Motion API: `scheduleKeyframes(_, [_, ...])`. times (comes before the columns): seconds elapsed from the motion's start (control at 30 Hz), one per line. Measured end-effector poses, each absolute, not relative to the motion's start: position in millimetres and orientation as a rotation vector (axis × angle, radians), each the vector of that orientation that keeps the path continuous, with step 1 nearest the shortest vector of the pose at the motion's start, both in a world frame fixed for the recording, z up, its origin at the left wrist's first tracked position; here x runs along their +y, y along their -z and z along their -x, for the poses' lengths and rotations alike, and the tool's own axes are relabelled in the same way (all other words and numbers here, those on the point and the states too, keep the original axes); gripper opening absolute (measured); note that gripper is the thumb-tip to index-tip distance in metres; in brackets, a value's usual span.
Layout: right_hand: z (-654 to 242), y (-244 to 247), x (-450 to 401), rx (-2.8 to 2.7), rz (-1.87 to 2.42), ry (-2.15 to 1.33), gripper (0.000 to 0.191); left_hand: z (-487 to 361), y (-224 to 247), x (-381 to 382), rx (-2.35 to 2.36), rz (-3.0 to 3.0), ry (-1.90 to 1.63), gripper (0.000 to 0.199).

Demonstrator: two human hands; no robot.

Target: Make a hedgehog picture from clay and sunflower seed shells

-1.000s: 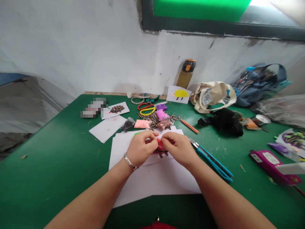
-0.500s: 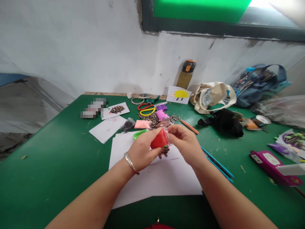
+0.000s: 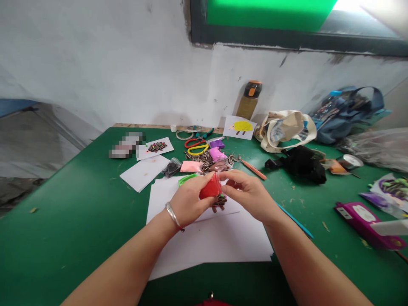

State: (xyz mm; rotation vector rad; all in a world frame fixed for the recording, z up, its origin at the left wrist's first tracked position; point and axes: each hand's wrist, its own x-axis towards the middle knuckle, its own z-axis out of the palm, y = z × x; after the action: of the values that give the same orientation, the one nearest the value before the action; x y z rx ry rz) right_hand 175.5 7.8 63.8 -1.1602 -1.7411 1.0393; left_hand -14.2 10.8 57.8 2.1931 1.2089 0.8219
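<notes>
A small clear packet of red clay [image 3: 210,187] is held above the white paper sheets [image 3: 223,242]. My left hand [image 3: 189,199], with a silver bracelet at its wrist, grips the packet between thumb and fingers. Fingers of my right hand [image 3: 245,191] are pinched at the packet's right edge, on its clear plastic. Beneath the hands, a small group of striped seeds [image 3: 219,201] with green bits lies on the paper, partly hidden. A green packet [image 3: 187,179] rests just behind my left hand.
Behind the hands lie a seed pile [image 3: 204,159], a peach packet [image 3: 190,166], a black packet [image 3: 171,167] and red-and-yellow scissors [image 3: 196,146]. A hedgehog picture [image 3: 239,127] leans near a bottle [image 3: 249,100]. Bags [image 3: 285,129] stand right; a magenta case [image 3: 366,223] lies nearer.
My right hand has shifted slightly, its fingers now closer to the red packet. The packet has moved a little left and is turned slightly in my left hand.
</notes>
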Motion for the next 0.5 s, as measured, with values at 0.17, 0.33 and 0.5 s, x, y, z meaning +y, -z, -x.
scheduleKeyframes(0.17, [-178.5, -63.5, 9.6, -1.841, 1.154, -1.072, 0.022, 15.4, -61.8, 13.4, 1.146, -2.122, -0.695, 0.038])
scheduleKeyframes(0.33, [-178.4, -56.4, 11.5, -1.857, 1.222, -0.993, 0.018, 16.1, -64.0, 14.8, 1.166, -2.052, -0.707, 0.033])
scheduleKeyframes(0.5, [-175.2, -51.6, 11.5, -1.886, 1.155, -0.871, 0.033, 18.9, -66.2, 15.7, 1.191, -1.948, -0.766, 0.037])
